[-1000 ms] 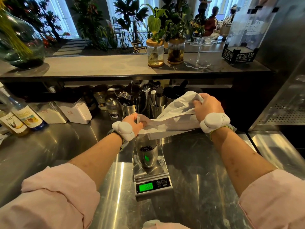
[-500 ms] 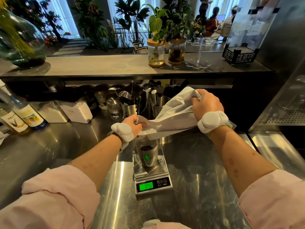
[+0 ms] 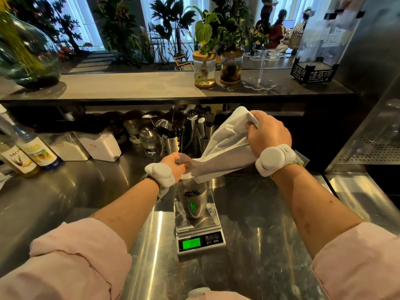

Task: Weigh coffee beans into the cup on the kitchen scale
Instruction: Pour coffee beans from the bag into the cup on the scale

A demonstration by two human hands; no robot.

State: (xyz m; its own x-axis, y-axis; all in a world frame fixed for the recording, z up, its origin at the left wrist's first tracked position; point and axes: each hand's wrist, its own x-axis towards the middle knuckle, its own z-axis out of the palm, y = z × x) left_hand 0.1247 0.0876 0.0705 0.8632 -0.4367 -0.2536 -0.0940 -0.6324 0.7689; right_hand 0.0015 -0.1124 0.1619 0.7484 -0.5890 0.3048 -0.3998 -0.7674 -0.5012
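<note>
Fingers (image 3: 253,127) of the right hand (image 3: 269,136) clench the raised end of a white bag (image 3: 225,152), above and to the right of the kitchen scale (image 3: 200,241). The left hand (image 3: 175,164) pinches the bag's lower mouth directly above the scale. On the scale's platform stands a steel cup (image 3: 192,207) holding coffee beans (image 3: 191,193). The scale's green display (image 3: 191,244) is lit.

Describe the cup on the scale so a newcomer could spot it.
On the steel counter, find the kitchen scale with the green display. The metal cup stands on its platform under the white bag; unlike the steel holders behind, it holds dark beans.
</note>
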